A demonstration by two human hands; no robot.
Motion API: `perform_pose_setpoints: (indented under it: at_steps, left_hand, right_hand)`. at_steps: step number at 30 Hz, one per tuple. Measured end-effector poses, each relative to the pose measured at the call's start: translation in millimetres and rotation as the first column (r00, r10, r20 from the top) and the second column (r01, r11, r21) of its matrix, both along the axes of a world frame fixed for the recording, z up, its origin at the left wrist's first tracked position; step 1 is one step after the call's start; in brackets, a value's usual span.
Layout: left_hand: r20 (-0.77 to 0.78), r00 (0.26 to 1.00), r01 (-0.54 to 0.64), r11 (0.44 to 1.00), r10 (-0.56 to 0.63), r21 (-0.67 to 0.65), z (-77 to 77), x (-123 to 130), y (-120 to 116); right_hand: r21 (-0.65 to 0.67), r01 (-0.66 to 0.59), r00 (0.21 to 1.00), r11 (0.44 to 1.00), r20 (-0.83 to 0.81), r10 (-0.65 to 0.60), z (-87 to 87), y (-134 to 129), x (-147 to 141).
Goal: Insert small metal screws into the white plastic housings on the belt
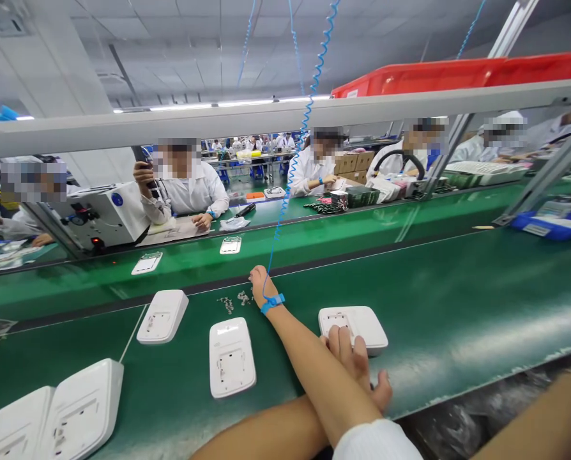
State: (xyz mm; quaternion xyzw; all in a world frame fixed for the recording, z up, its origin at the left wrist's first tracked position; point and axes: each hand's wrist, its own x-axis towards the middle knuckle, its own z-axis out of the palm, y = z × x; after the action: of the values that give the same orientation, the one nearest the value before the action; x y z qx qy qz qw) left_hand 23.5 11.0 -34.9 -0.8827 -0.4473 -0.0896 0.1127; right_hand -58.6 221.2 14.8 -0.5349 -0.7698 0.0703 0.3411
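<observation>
My forearms cross, the right over the left. My right hand [261, 284], with a blue wrist strap [272, 303] on a coiled cord, is beside small loose pieces [244, 298] at the belt's far edge. Its fingers are bent together; whatever they hold is hidden. My left hand [355, 361] has its fingertips at the near side of a white plastic housing [362, 322], which lies flat with its recess up. The fingers are slightly bent and apart, the thumb away from the housing. Another white housing [232, 358] lies left of my right forearm.
More white housings [163, 316] lie on the green belt [448, 287] to the left. Small white frames [230, 245] sit on the strip beyond. Co-workers in white coats sit opposite. A blue tray [548, 227] stands far right; another person's arm [544, 421] shows lower right.
</observation>
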Motion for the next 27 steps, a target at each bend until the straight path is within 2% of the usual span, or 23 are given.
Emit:
perform_pose_setpoints:
  at_steps: [3,5,7,12,15,18,22,24,27]
  left_hand:
    - [-0.034,0.999,-0.016,0.997,0.014,-0.078,0.7,-0.6,1.2]
    - [-0.063,0.998,-0.024,0.997,0.019,-0.069,-1.2,-0.8,1.5]
    - [-0.067,0.998,-0.019,1.0,0.018,-0.017,-5.1,-0.9,1.3]
    - [0.044,0.999,-0.007,0.987,-0.001,0.16,-14.0,-0.5,1.4]
    - [0.065,0.998,0.002,0.981,-0.015,0.194,-14.4,-1.8,3.4]
    - [0.064,0.994,0.078,0.983,-0.09,0.165,-7.2,-4.0,5.6]
    - [0.043,0.984,0.169,0.983,-0.173,0.073,15.2,-4.9,5.5]
    - [0.079,0.975,0.205,0.978,-0.208,0.042,26.0,-4.0,5.0]
    - [0.183,0.94,0.278,0.958,-0.287,0.074,35.4,-1.7,4.1]
  right_hand:
    - [-0.001,0.023,0.999,1.0,-0.045,-0.023,-1.0,0.3,-0.1]
    - [0.002,0.024,0.998,1.0,-0.064,-0.024,-0.8,-0.1,-0.1]
    - [0.001,0.011,0.997,1.0,-0.077,-0.011,-0.2,-1.1,-0.4]
    - [-0.005,-0.026,0.997,1.0,-0.072,0.025,3.7,-7.0,-0.2]
    - [-0.014,-0.048,0.997,0.999,-0.062,0.047,8.9,-13.4,2.1]
    - [-0.032,-0.062,0.997,0.998,-0.055,0.06,15.8,-22.7,4.7]
    - [-0.071,-0.077,0.997,0.994,-0.029,0.075,26.0,-36.1,5.2]
    - [-0.094,-0.107,0.994,0.99,0.005,0.108,33.2,-41.1,7.0]
    - [-0.132,-0.184,0.977,0.974,0.086,0.196,48.1,-52.1,23.5]
